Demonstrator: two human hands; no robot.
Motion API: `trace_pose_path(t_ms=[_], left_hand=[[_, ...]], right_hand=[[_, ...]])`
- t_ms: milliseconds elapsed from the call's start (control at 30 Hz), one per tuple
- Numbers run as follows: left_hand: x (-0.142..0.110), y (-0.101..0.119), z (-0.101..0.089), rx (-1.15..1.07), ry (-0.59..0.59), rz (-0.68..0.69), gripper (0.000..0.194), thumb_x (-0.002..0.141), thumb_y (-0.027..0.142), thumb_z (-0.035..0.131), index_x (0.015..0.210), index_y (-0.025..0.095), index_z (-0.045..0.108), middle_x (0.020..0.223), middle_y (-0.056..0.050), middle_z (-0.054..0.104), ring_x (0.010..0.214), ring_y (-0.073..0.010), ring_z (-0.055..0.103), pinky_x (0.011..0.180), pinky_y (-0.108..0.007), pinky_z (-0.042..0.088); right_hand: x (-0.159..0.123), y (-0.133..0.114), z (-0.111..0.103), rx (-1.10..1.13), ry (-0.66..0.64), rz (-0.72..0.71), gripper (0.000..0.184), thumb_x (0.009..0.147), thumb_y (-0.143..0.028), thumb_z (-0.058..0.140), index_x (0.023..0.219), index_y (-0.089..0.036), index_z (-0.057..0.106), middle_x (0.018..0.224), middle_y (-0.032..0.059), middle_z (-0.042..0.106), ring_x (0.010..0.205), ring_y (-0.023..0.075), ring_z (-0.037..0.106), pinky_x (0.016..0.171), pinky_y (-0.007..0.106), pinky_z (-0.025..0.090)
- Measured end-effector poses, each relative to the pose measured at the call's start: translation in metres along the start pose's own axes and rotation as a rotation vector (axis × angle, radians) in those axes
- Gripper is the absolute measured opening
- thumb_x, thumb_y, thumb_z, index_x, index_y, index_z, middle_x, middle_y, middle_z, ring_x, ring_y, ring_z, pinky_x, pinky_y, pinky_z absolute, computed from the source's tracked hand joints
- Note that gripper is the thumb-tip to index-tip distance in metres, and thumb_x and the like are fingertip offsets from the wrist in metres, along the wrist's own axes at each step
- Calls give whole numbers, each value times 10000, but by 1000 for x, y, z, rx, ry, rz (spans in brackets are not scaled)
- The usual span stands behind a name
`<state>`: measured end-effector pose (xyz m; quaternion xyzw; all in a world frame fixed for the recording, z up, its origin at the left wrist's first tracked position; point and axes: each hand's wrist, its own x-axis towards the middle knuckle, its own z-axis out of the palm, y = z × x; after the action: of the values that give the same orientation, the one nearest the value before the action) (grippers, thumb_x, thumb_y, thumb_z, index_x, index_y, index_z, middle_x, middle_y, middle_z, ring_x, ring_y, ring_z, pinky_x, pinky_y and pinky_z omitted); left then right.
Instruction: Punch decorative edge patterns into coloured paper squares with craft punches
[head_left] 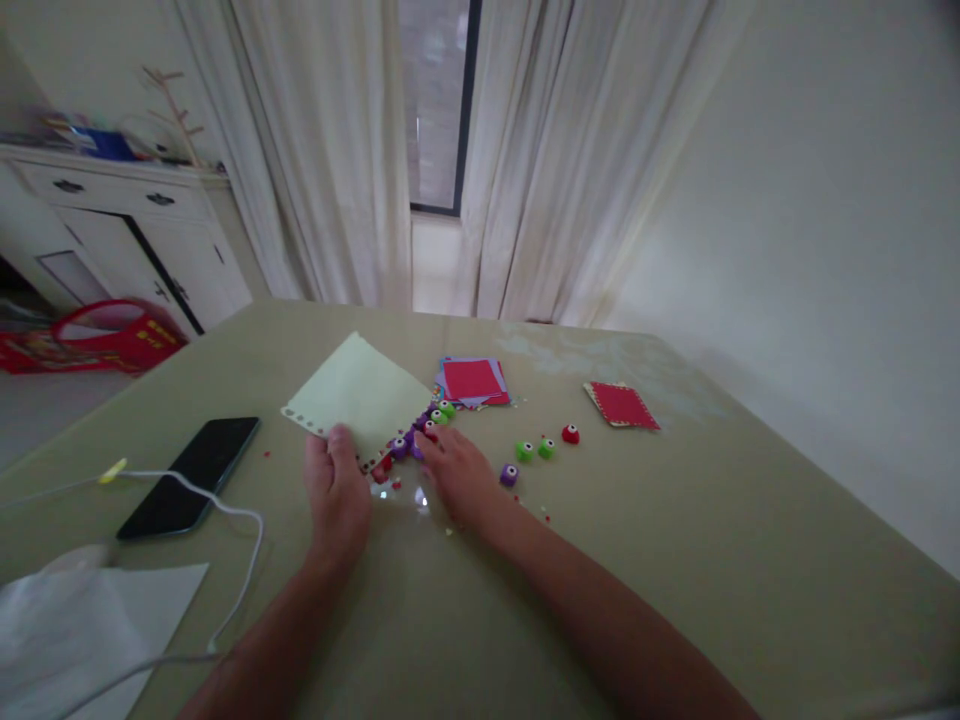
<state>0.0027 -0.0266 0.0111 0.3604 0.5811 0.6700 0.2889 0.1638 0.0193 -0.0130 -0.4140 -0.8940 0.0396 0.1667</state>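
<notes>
A pale, squarish sheet of paper (358, 385) is tilted up in my left hand (340, 495), thumb in front at its lower edge. Small holes run along its near edges. My right hand (461, 475) reaches to the right edge of that sheet, its fingers closed around a small purple one-eyed figure (418, 446); the fingertips partly hide it. More figures crowd along the same edge: a purple one (399, 447), a red one (430, 428) and a green one (447, 408). Red scraps (381, 469) lie under the sheet's near corner.
Stacked coloured paper squares (472, 380) lie behind my right hand; a red square (624, 405) is further right. Loose figures, including a purple one (509, 475), stand between. At left are a phone (191, 475), a white cable (247, 515) and white paper (165, 600).
</notes>
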Motion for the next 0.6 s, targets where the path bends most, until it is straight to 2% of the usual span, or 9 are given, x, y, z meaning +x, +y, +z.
trace_pose_path(t_ms=[100,167,233,300,433,500,600], left_hand=[[-3,-2,3,-66,-40,-91,274,982,514,636,985,291,475,612,103,606,398,-147,570,399,-269,464],[-6,-3,6,-130,-97,-146,349,914,475,739,1030,302,458,608,127,608,404,-149,601,396,-247,475],[-10,-3,8,-162,-142,-169,444,841,422,821,1052,306,448,657,116,673,461,-156,659,415,-228,494],[-15,-2,10,-174,-182,-175,482,804,381,857,1055,307,453,738,77,758,558,-170,726,466,-225,537],[-24,0,11,-173,-220,-181,412,843,349,839,1070,318,497,911,24,830,713,-198,797,598,-267,623],[-27,0,11,-146,-193,-194,330,884,367,805,1088,310,551,1005,-4,834,786,-211,812,616,-268,630],[-30,-2,10,-121,-187,-238,236,931,409,753,1090,281,636,1085,-34,831,874,-230,818,615,-256,625]], right_hand=[[-16,0,-6,-79,-59,-56,201,1042,-187,606,1212,-158,709,1225,155,741,1148,300,672,996,407,548],[-37,-2,-12,-94,-88,-36,154,1028,-233,645,1146,-160,712,1141,156,760,1086,308,682,945,410,548],[-59,-3,-18,-9,-99,33,161,990,-247,698,1128,-164,697,1085,147,769,1033,307,685,915,411,538],[-75,-4,-23,215,-49,173,176,949,-274,749,1086,-181,690,1025,118,769,958,285,689,862,391,530],[-83,-2,-30,907,156,502,281,947,-469,756,1037,-207,708,861,38,735,753,202,675,678,307,506],[-80,0,-31,1199,183,543,392,960,-565,710,1124,-210,730,796,15,713,680,179,670,621,290,507],[-77,2,-29,1461,148,526,478,896,-600,773,1168,-208,752,732,-7,692,623,161,670,598,281,537]])
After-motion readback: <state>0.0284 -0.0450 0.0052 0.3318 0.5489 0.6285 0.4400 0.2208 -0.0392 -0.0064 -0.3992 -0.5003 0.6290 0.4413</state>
